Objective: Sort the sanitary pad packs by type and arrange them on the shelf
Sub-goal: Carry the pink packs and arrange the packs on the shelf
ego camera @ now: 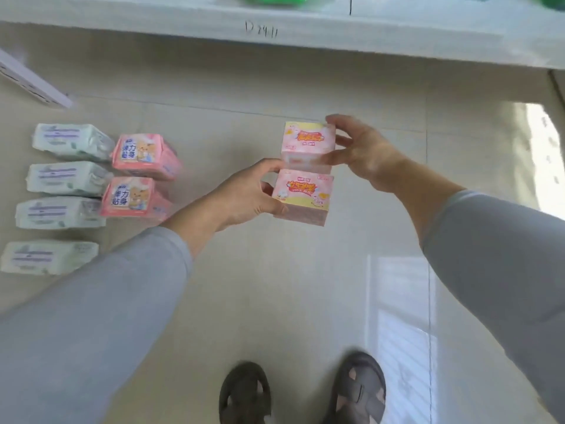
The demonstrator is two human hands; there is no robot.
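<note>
Two pink-and-yellow pad packs are held above the floor in the middle of the view, one behind the other. My left hand (244, 194) grips the nearer pack (301, 195) from its left side. My right hand (363, 151) grips the farther pack (307, 145) from its right side. The two packs touch each other. On the floor at the left lie several pale green-white packs (68, 142) in a column. Beside them stand two pink packs with a bear picture (143, 156).
A white shelf edge (275, 29) with handwritten marks runs across the top, with green items on it. A white slotted strip (33, 82) lies at the upper left. My feet in dark sandals (244, 393) stand on the beige tiled floor (275, 286).
</note>
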